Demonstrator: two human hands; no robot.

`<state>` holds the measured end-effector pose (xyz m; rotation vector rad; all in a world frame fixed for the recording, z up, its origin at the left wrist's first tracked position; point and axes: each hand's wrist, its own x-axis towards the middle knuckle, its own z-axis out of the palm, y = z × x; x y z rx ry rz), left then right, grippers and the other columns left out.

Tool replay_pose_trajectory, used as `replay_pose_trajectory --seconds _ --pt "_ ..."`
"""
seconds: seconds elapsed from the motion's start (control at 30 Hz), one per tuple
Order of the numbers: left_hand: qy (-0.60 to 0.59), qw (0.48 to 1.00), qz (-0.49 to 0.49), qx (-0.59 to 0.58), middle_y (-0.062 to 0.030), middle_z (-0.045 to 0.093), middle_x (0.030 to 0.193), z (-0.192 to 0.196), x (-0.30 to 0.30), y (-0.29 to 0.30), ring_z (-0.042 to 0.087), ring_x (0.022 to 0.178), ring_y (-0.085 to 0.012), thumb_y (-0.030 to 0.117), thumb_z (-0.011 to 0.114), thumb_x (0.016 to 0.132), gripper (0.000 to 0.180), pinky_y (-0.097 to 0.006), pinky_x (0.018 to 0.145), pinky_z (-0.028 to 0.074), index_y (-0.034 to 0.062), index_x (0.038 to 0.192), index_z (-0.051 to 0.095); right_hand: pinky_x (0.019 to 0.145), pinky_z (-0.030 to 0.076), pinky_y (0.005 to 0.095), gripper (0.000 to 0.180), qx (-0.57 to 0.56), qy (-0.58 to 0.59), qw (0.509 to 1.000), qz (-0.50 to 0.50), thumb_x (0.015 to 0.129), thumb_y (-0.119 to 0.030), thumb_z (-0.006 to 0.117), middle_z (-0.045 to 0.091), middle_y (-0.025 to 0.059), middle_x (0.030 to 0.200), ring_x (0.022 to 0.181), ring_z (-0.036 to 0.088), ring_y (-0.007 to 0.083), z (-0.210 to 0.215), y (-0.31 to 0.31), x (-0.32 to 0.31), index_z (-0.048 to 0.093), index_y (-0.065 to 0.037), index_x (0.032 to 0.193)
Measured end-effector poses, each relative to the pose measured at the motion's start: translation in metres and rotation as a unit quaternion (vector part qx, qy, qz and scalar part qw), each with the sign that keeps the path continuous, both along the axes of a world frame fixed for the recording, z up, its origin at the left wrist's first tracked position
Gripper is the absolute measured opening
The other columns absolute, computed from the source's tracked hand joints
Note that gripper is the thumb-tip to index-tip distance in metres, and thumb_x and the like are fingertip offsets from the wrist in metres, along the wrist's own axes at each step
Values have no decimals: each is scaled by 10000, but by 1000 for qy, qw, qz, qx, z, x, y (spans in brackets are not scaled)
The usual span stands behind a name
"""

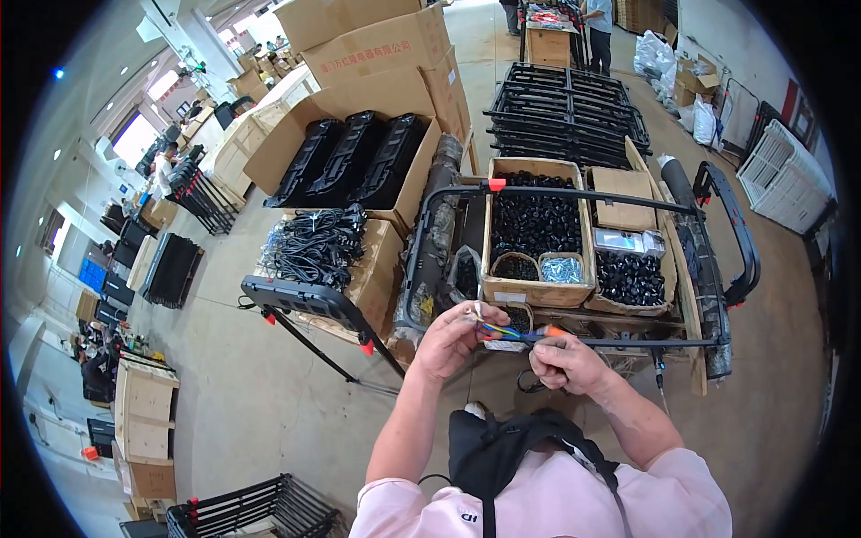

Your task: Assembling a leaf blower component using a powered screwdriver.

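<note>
A small bundle of coloured wires with an orange tip (516,334) sits pinched between both hands, held just in front of the black tubular metal frame (574,194). The left hand (456,339) curls closed around the wires' pale ends, while the right hand (565,363) pinches the orange-tipped end. Inside that frame stands an open cardboard box of black plastic caps (535,224), and left of it lies a heap of black cables (316,247).

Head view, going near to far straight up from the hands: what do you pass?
Left hand and right hand on a wire bundle → small basket → wooden box of black parts → stacked black frames → far workbench.
</note>
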<state>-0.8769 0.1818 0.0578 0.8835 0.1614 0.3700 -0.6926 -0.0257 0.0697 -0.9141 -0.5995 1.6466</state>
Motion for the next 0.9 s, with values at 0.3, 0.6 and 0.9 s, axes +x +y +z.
replay_pose_trajectory --seconds 0.3,0.6,0.9 --pt "7 992 96 -82 -183 736 1205 -19 -15 -11 727 1033 -206 235 605 1092 294 -322 813 603 7 1272 645 471 277 240 429 -55 111 992 1 1109 -344 552 462 -19 672 487 351 57 -32 25 -15 556 -63 785" --pt "196 944 260 60 -74 742 1000 -52 -16 -15 697 860 -132 229 624 1090 185 -273 719 572 47 1100 657 495 293 247 407 -58 -227 971 46 1086 -369 578 475 -66 646 540 396 37 -51 37 -34 647 -66 823" --pt "38 978 147 -146 -128 764 1068 -65 -42 -28 733 929 -202 364 549 1116 368 -344 756 612 28 1216 662 491 231 245 416 -32 -15 995 91 1091 -363 592 419 -60 676 536 324 41 -77 28 -15 594 -62 803"
